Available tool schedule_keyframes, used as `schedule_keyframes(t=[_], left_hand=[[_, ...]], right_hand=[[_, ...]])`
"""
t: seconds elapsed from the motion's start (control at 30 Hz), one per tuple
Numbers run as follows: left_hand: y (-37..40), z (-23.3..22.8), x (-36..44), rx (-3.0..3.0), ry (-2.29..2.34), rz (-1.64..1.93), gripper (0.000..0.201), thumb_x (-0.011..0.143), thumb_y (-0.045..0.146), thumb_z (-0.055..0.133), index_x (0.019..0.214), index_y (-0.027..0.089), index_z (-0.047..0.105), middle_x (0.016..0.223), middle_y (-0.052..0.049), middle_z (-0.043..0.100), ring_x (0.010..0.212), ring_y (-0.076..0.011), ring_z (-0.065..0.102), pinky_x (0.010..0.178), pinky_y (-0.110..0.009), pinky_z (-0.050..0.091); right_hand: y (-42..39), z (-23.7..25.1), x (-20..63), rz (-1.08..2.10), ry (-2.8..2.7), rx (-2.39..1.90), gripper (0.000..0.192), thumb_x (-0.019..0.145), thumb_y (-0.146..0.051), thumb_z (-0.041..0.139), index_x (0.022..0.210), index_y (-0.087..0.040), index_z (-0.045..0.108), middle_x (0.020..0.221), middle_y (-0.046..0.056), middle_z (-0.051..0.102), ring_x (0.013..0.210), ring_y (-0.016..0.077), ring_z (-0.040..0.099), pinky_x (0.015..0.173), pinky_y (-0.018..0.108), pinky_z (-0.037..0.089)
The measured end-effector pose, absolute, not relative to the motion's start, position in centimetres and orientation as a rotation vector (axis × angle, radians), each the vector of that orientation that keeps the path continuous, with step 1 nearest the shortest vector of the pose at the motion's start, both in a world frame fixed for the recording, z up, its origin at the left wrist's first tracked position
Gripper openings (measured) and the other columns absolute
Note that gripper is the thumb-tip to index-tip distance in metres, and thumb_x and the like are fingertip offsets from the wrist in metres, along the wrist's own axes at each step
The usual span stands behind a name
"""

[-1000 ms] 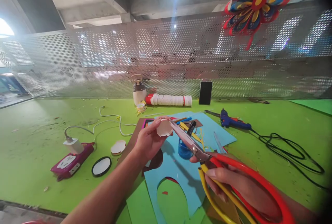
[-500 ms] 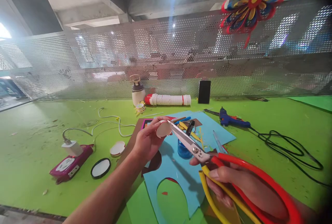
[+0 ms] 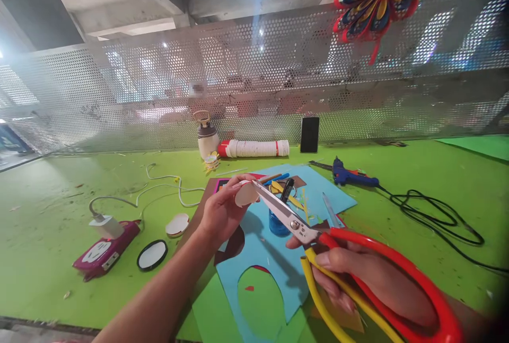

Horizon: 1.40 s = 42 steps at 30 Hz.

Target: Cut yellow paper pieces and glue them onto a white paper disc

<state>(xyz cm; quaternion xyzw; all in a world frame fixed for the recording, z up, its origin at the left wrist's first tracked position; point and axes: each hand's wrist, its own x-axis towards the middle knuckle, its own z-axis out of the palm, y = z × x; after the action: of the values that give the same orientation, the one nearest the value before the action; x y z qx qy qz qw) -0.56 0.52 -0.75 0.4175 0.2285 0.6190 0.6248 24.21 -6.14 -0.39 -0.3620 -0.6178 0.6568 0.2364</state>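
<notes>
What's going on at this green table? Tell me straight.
A person is cutting a small pale paper piece, held up in the left hand, with big red-and-yellow scissors gripped in the right hand. The blade tips meet the piece's edge. Below lies blue paper with a cutout; a blue glue gun lies further right on the table.

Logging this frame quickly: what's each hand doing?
Left hand: holding a small round whitish paper piece.
Right hand: gripping red-and-yellow-handled scissors.

bare green counter [image 3: 59, 216] lies open far left; power strip [image 3: 105, 247], round mirror [image 3: 152, 254] and black cord [image 3: 437, 216] crowd either side.
</notes>
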Motion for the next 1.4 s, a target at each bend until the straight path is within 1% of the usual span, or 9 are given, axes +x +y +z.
schedule_keyframes(t=[0.03,0.1,0.27,0.5,0.73,0.93,1.07,1.2,1.4], left_hand=[[0.5,-0.8,-0.6,0.962,0.527,1.422,0.022,0.084,0.017,0.050,0.089,0.013,0.071,0.097,-0.009,0.063,0.078,-0.0167,0.057,0.072,-0.024,0.047],[0.5,-0.7,-0.6,0.974,0.531,1.425,0.021,0.084,0.017,0.050,0.089,0.013,0.071,0.096,-0.009,0.062,0.077,-0.0167,0.056,0.071,-0.024,0.047],[0.6,-0.7,-0.6,1.002,0.526,1.425,0.022,0.084,0.016,0.048,0.089,0.012,0.070,0.094,-0.009,0.062,0.076,-0.0165,0.056,0.069,-0.024,0.048],[0.6,-0.7,-0.5,1.015,0.518,1.415,0.022,0.082,0.016,0.050,0.088,0.011,0.071,0.091,-0.009,0.062,0.076,-0.0162,0.057,0.069,-0.024,0.049],[0.5,-0.6,-0.5,1.021,0.522,1.406,0.024,0.082,0.017,0.049,0.088,0.011,0.071,0.093,-0.011,0.064,0.078,-0.0171,0.057,0.069,-0.024,0.049],[0.5,-0.6,-0.5,1.029,0.527,1.406,0.024,0.082,0.017,0.048,0.088,0.012,0.070,0.093,-0.009,0.063,0.078,-0.0166,0.057,0.069,-0.024,0.048],[0.6,-0.7,-0.5,1.047,0.533,1.397,0.024,0.080,0.019,0.049,0.087,0.012,0.070,0.091,-0.011,0.064,0.078,-0.0174,0.057,0.071,-0.025,0.048],[0.6,-0.8,-0.6,1.066,0.553,1.413,0.022,0.080,0.019,0.051,0.088,0.013,0.070,0.092,-0.009,0.064,0.077,-0.0168,0.056,0.071,-0.025,0.046],[0.7,-0.8,-0.6,1.109,0.578,1.415,0.021,0.079,0.020,0.051,0.088,0.013,0.070,0.091,-0.008,0.063,0.077,-0.0169,0.055,0.070,-0.025,0.044]], right_hand=[[-5.7,0.1,24.0,1.837,-1.664,-1.013,0.038,0.091,-0.038,0.049,0.060,-0.019,0.057,0.056,0.000,0.053,0.050,0.0103,0.049,0.049,0.023,0.044],[-5.4,0.7,23.7,1.907,-1.595,-1.060,0.036,0.087,-0.036,0.049,0.056,-0.020,0.053,0.053,-0.001,0.049,0.048,0.0100,0.045,0.047,0.023,0.040],[-6.0,1.3,23.6,2.014,-1.487,-1.137,0.028,0.083,-0.032,0.049,0.057,-0.020,0.050,0.053,-0.002,0.045,0.046,0.0085,0.040,0.045,0.022,0.032],[-5.8,1.4,23.4,2.055,-1.436,-1.159,0.027,0.081,-0.030,0.050,0.056,-0.019,0.050,0.052,-0.002,0.044,0.046,0.0085,0.038,0.044,0.022,0.029],[-6.0,1.4,23.6,2.042,-1.435,-1.149,0.028,0.081,-0.031,0.052,0.056,-0.019,0.053,0.054,-0.001,0.049,0.048,0.0095,0.041,0.047,0.024,0.032],[-5.8,1.4,23.5,2.055,-1.426,-1.112,0.028,0.079,-0.031,0.054,0.054,-0.020,0.048,0.052,-0.003,0.043,0.047,0.0091,0.038,0.047,0.024,0.031],[-5.9,1.4,23.4,2.066,-1.426,-1.089,0.030,0.080,-0.032,0.053,0.052,-0.020,0.048,0.053,-0.002,0.044,0.047,0.0088,0.038,0.047,0.024,0.032],[-6.0,1.4,23.6,2.052,-1.436,-1.099,0.032,0.082,-0.031,0.051,0.052,-0.019,0.051,0.051,-0.002,0.047,0.045,0.0086,0.039,0.045,0.024,0.032],[-5.9,0.2,23.6,1.991,-1.462,-1.019,0.030,0.082,-0.028,0.053,0.054,-0.018,0.056,0.052,0.000,0.054,0.049,0.0103,0.048,0.052,0.025,0.042]])
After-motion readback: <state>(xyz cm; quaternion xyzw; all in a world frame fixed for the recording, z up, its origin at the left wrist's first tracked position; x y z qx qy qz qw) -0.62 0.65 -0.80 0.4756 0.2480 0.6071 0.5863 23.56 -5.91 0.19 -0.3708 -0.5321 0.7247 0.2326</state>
